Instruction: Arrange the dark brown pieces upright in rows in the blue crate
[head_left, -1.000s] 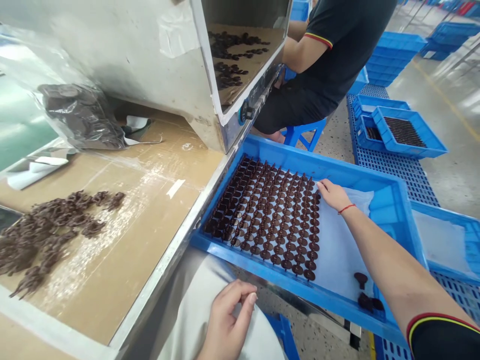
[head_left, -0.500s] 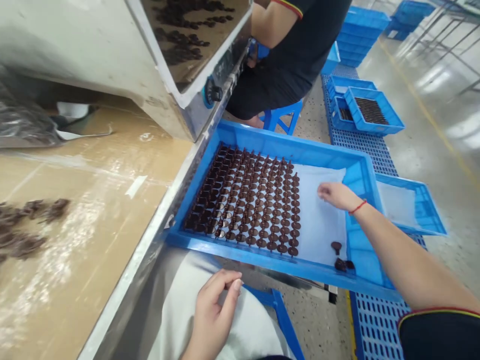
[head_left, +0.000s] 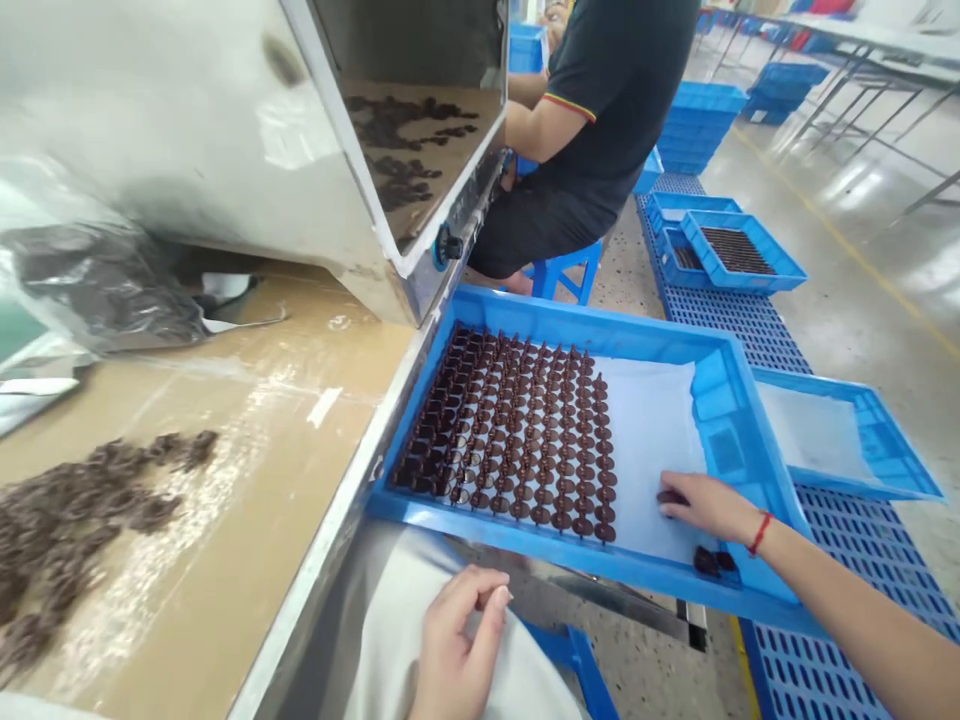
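A blue tray point(head_left: 705, 345) lined with white paper rests beside the workbench. Its left half holds neat rows of small dark brown disc-shaped parts point(head_left: 517, 430). My right hand point(head_left: 705, 503) lies over the tray's near right corner, fingers curled down onto a loose brown part point(head_left: 667, 497). More loose parts point(head_left: 714, 562) lie just under my wrist, which wears a red string. My left hand point(head_left: 457, 650) rests on my lap over a white apron, thumb and forefinger pinched together; what they hold is too small to see.
A heap of the same brown parts point(head_left: 82, 510) lies on the cardboard-covered bench. A steel machine housing point(head_left: 247, 150) hangs over the bench. A seated person in a dark shirt point(head_left: 607, 90) is behind the tray. More blue trays point(head_left: 739, 250) sit on the floor pallets, one point(head_left: 847, 440) right of mine.
My right hand has moved from the tray's far middle, at the edge of the rows, down to the near right corner onto the loose parts. My left hand has stayed on my lap.
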